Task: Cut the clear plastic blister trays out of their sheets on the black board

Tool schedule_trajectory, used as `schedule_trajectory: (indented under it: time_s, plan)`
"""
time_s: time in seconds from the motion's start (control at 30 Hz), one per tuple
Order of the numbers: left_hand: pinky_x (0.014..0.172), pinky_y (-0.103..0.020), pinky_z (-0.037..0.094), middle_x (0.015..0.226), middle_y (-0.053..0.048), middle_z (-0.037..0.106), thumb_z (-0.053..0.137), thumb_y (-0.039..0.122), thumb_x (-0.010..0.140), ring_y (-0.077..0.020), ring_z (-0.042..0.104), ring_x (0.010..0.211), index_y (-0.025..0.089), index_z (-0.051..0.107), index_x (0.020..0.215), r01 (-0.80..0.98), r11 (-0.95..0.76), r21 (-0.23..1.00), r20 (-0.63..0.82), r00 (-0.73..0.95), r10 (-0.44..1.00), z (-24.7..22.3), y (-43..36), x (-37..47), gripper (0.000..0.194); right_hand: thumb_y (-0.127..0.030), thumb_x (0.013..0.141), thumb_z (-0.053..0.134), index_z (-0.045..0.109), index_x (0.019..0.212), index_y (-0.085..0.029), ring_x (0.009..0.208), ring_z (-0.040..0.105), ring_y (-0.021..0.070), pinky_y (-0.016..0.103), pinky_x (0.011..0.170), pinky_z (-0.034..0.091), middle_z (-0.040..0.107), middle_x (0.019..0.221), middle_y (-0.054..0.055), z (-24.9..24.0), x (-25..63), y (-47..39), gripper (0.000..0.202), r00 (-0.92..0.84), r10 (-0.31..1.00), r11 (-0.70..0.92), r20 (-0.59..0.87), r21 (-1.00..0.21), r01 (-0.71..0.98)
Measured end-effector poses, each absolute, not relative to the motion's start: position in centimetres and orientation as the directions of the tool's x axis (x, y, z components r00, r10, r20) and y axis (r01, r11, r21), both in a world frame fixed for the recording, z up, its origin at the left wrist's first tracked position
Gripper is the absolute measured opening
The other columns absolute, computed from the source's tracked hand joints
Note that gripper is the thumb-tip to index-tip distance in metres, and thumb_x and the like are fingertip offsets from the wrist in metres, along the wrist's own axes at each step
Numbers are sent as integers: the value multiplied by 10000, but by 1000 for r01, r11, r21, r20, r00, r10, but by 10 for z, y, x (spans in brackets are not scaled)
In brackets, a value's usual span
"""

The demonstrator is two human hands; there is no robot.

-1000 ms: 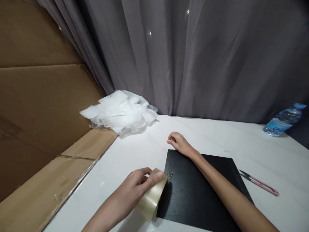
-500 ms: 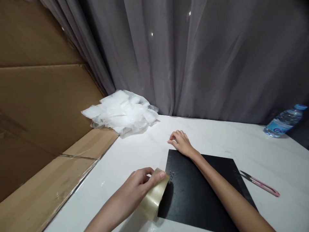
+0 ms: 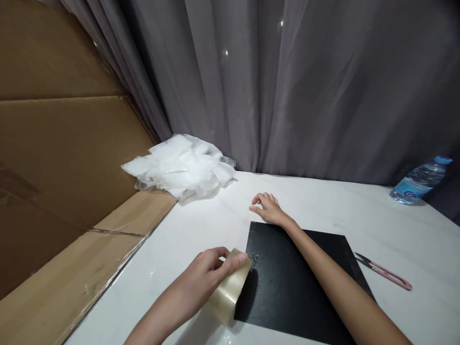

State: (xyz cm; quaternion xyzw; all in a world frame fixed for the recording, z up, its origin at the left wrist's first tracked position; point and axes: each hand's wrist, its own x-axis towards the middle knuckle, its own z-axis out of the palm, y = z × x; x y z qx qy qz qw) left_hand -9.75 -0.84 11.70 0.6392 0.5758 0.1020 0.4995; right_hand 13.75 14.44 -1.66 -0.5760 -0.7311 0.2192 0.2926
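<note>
My left hand (image 3: 203,275) grips a roll of clear yellowish packing tape (image 3: 230,292), thumb along its outer side and fingers inside the ring. The roll is tilted at the left edge of a flat black board (image 3: 280,292). My right hand (image 3: 269,209) rests just beyond the board's far edge. Its fingers are bent, with a gap between thumb and forefinger and nothing visible in it. The right forearm crosses over the board. A crinkled, shiny patch (image 3: 255,260) shows on the board close to the tape.
Pink-handled scissors (image 3: 388,275) lie right of the board on the white table (image 3: 305,194). A water bottle (image 3: 413,184) leans at the far right. White plastic wrapping (image 3: 183,165) is heaped at the back left, next to a large cardboard box (image 3: 68,163). A grey curtain (image 3: 316,86) hangs behind.
The thumb and forefinger of my right hand have parted; a tiny pale bit seen at their tips is no longer visible. My left hand and the tape have barely moved.
</note>
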Motion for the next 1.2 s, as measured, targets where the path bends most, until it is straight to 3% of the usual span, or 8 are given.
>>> schedule_trajectory:
  time_s: [0.17,0.33,0.53,0.8,0.93,1.03,1.1,1.2]
  plan:
    - [641,-294,292,758,29,428,611,718,880,-180,412,740,184,683,871,632,158,759,-438,316,842,115,-7,-100,538,-449,996,631,636,992,-249,994,553,240,380,940,390,636,1012,34,-16,132,143,200,-151,965,255,214,-638,727]
    - [623,-291,293,750,28,433,607,744,868,-180,412,720,187,686,869,633,155,758,-437,317,842,115,-6,-100,562,-623,852,763,603,1001,-254,1020,555,265,408,964,380,631,1047,33,-16,128,145,429,-129,967,239,219,-610,755]
    - [655,-300,298,761,25,435,597,743,873,-191,416,750,190,693,879,652,145,744,-440,316,840,115,-8,-99,562,-635,900,706,586,957,-261,1027,542,273,453,1007,345,615,1008,22,-13,124,152,397,-109,976,200,188,-585,786]
    - [664,-305,333,778,-2,539,585,813,821,-212,492,765,174,698,887,628,154,763,-418,298,858,123,-10,-95,652,-580,964,662,590,931,-260,1036,546,272,456,1003,364,615,985,21,-9,122,153,330,-124,969,223,211,-547,807]
    - [695,-316,387,841,-30,634,565,828,828,-241,567,812,183,701,917,619,149,771,-408,300,863,125,-13,-96,665,-500,1007,639,604,944,-232,1036,560,299,489,1013,381,639,1017,82,0,116,147,277,-120,951,256,284,-510,821]
    - [788,-336,448,924,-58,724,571,802,843,-278,630,904,200,705,932,567,146,811,-367,297,881,123,-18,-96,623,-362,1108,431,636,1020,-206,1076,571,309,491,1025,403,659,1089,151,8,112,127,272,-146,923,319,356,-494,809]
    - [806,-359,483,827,-55,745,522,788,881,-284,660,837,207,687,991,488,208,848,-403,337,851,119,-23,-98,614,-307,1130,332,666,1088,-214,1120,592,287,456,1043,433,684,1155,147,9,112,104,349,-231,895,407,382,-484,775]
    - [809,-370,511,750,-45,744,513,784,894,-295,687,810,199,628,1208,453,307,837,-474,317,822,111,-32,-106,675,-312,1122,388,669,1294,-229,1292,595,254,408,1131,443,677,1380,114,3,118,64,340,-396,839,539,373,-472,697]
